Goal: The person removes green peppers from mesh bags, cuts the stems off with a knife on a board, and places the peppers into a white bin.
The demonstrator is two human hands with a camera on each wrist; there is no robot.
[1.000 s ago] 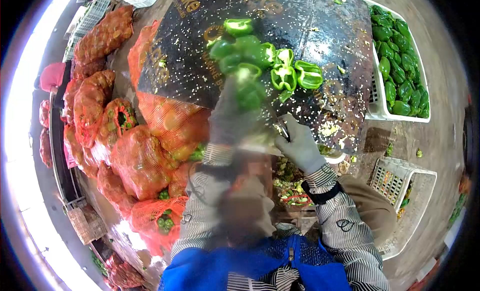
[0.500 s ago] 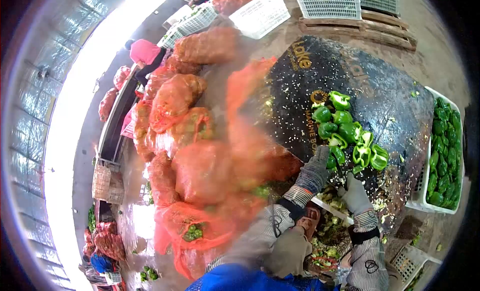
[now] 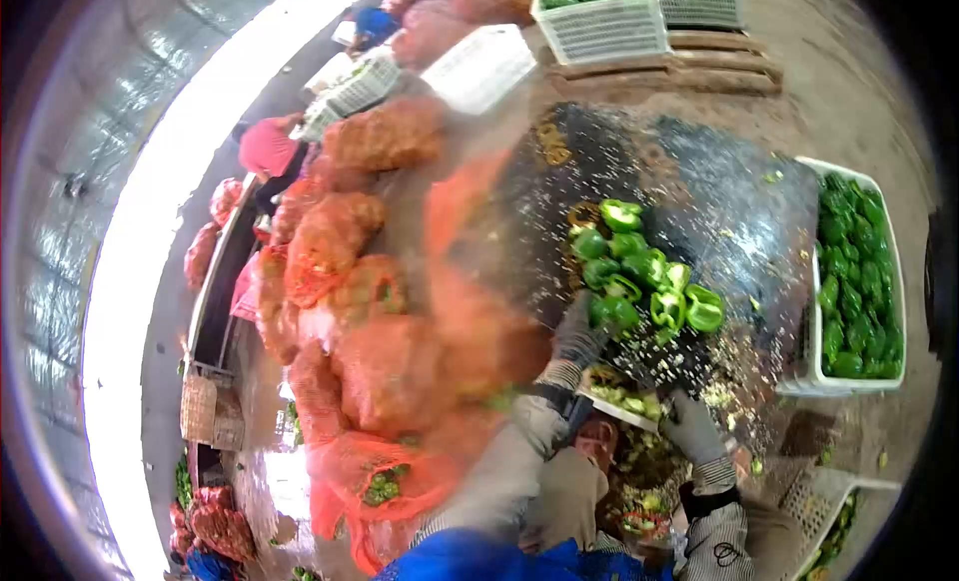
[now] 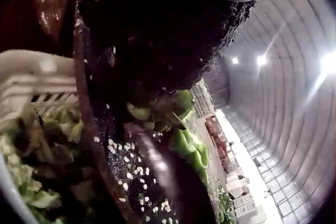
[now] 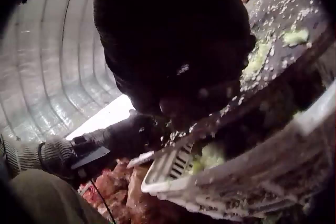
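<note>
In the head view my gloved left hand reaches onto the dark board, its fingertips right at a green bell pepper at the near end of a pile. The left wrist view has cut green pepper just beyond the dark glove; whether the fingers grip a pepper I cannot tell. My gloved right hand is at the board's near edge, its fingers curled round a knife mostly hidden by the glove. A pale blade tip shows in the right wrist view. Halved peppers lie with the pile.
Pale seeds and scraps litter the board. A white crate full of green peppers stands at its right. Under the near edge is a white container with pepper scraps. Orange mesh sacks crowd the left; another person is beyond.
The head view has swung left, so the board appears farther right. My left hand has come to the near peppers from a blurred motion. My right hand has drawn back toward me.
</note>
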